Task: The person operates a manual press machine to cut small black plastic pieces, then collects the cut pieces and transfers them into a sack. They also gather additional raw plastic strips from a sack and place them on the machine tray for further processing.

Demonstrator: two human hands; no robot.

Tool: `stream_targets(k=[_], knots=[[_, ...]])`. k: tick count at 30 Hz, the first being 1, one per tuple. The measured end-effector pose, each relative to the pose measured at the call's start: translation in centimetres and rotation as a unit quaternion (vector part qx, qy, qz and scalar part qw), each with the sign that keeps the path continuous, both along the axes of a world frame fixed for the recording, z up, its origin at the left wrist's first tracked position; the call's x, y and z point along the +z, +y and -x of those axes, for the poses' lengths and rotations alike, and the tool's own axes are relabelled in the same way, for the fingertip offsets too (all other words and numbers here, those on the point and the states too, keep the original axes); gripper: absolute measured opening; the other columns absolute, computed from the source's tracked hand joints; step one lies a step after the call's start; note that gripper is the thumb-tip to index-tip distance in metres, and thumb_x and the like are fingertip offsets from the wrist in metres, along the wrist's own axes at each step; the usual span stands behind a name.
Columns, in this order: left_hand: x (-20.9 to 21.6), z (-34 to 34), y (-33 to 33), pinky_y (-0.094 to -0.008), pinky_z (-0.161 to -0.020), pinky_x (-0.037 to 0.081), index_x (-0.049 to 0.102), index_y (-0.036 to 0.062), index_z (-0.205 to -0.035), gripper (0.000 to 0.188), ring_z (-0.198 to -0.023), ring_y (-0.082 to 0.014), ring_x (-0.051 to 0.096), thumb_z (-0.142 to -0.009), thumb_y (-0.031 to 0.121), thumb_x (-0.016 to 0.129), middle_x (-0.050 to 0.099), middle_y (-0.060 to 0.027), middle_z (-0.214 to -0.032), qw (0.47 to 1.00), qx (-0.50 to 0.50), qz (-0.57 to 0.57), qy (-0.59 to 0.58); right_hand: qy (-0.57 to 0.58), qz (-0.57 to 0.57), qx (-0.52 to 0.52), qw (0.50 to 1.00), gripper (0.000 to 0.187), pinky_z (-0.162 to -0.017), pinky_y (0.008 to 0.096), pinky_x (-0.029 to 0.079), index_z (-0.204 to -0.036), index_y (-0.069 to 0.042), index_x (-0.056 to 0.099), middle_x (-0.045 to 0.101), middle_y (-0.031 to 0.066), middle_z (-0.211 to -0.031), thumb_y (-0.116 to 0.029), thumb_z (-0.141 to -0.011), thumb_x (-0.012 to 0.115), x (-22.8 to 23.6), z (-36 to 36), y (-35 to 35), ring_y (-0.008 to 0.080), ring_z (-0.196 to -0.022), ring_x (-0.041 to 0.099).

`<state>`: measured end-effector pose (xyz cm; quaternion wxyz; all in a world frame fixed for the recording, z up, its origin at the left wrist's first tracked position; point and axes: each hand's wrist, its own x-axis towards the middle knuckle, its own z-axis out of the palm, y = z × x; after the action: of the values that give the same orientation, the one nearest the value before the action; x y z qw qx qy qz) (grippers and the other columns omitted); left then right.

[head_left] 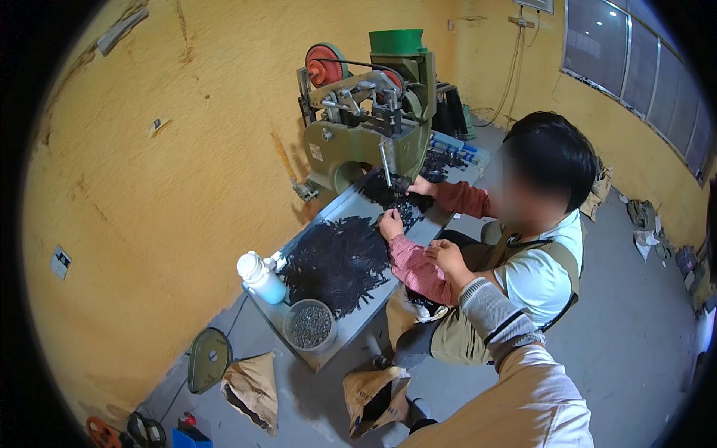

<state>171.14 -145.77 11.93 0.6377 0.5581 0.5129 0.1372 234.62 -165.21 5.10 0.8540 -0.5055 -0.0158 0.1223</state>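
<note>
The fingers of the right hand (450, 259) are loosely bent by the co-worker's checked sleeve (420, 269); whether they pinch or touch anything, I cannot tell. Left of the fingers, black strips (332, 257) lie spread across the tabletop (348, 328), with a green machine (358, 145) up beyond the fingers.
</note>
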Motion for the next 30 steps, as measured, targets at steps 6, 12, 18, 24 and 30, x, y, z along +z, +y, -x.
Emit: stream_targets(k=[6, 12, 18, 24, 30], knots=[[0.2, 5.8, 0.6, -0.0286, -0.071, 0.053, 0.059, -0.0036, -0.110, 0.028, -0.079, -0.0166, 0.061, -0.092, 0.018, 0.057, 0.065, -0.0105, -0.091, 0.999, 0.017, -0.029, -0.037, 0.019, 0.095, 0.045, 0.994, 0.013, -0.075, 0.0326, 0.054, -0.104, 0.001, 0.054, 0.063, 0.0116, -0.092, -0.006, -0.094, 0.048, 5.3, 12.5, 3.8, 0.0212, -0.081, 0.063], [-2.7, 20.4, 0.4, -0.0290, -0.075, 0.051, 0.059, -0.0050, -0.101, 0.016, -0.081, -0.0179, 0.063, -0.091, 0.007, 0.056, 0.065, -0.0114, -0.089, 0.987, 0.134, -0.017, -0.090, -0.021, 0.128, 0.194, 0.972, 0.018, -0.070, 0.0277, 0.053, -0.106, 0.001, 0.057, 0.065, 0.0137, -0.093, -0.011, -0.095, 0.051, 5.1, 32.9, 9.8, 0.0172, -0.079, 0.063], [-3.5, 41.1, 0.0, -0.0274, -0.076, 0.050, 0.060, -0.0023, -0.104, 0.019, -0.084, -0.0141, 0.062, -0.091, 0.012, 0.057, 0.066, -0.0086, -0.093, 0.983, 0.183, 0.001, -0.007, 0.006, 0.163, 0.434, 0.886, 0.013, -0.063, 0.0255, 0.049, -0.100, -0.002, 0.059, 0.062, 0.0072, -0.080, -0.011, -0.091, 0.055, -1.1, 59.1, 16.1, 0.0135, -0.070, 0.059], [-3.1, 56.6, -1.5, -0.0272, -0.077, 0.050, 0.061, -0.0005, -0.105, 0.020, -0.086, -0.0130, 0.061, -0.090, 0.012, 0.059, 0.066, -0.0079, -0.095, 0.941, 0.332, 0.040, 0.044, 0.073, 0.327, 0.646, 0.686, 0.020, -0.068, 0.0302, 0.052, -0.106, 0.001, 0.058, 0.065, 0.0118, -0.090, -0.011, -0.091, 0.054, -5.8, 77.9, 20.9, 0.0177, -0.076, 0.062], [-4.4, 64.1, 2.2, -0.0265, -0.078, 0.049, 0.060, -0.0017, -0.107, 0.023, -0.087, -0.0127, 0.061, -0.091, 0.014, 0.058, 0.066, -0.0075, -0.096, 0.929, 0.358, 0.059, 0.074, 0.016, 0.370, 0.714, 0.594, 0.021, -0.068, 0.0295, 0.052, -0.106, 0.003, 0.057, 0.064, 0.0127, -0.091, -0.012, -0.091, 0.053, -8.5, 86.6, 29.9, 0.0174, -0.077, 0.062]])
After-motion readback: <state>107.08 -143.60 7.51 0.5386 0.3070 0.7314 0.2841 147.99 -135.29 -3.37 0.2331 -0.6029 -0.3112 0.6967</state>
